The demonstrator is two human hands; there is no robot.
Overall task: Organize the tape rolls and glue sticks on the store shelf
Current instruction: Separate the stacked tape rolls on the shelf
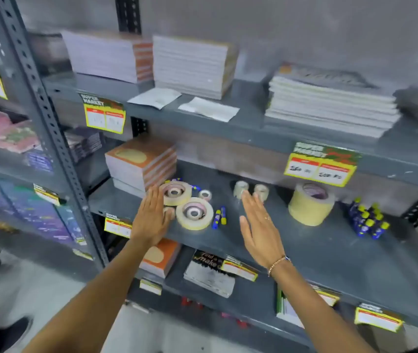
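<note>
On the grey middle shelf (304,253) lie two flat cream tape rolls (194,213), one behind the other (176,192), a small clear roll (205,194) beside them, and two small upright rolls (241,189) further back. A tall masking tape roll (310,203) stands to the right. Two blue and yellow glue sticks (219,216) lie loose in the middle; several more (366,220) cluster at the right. My left hand (152,217) is flat and open just left of the flat rolls. My right hand (258,225) is open, to the right of the loose sticks.
An orange notebook stack (141,161) sits at the shelf's left end. Paper stacks (195,64) fill the shelf above, with yellow price tags (321,165) on the shelf edges. Books and notebooks lie on the lower shelf (209,275). A perforated grey upright (42,105) stands on the left.
</note>
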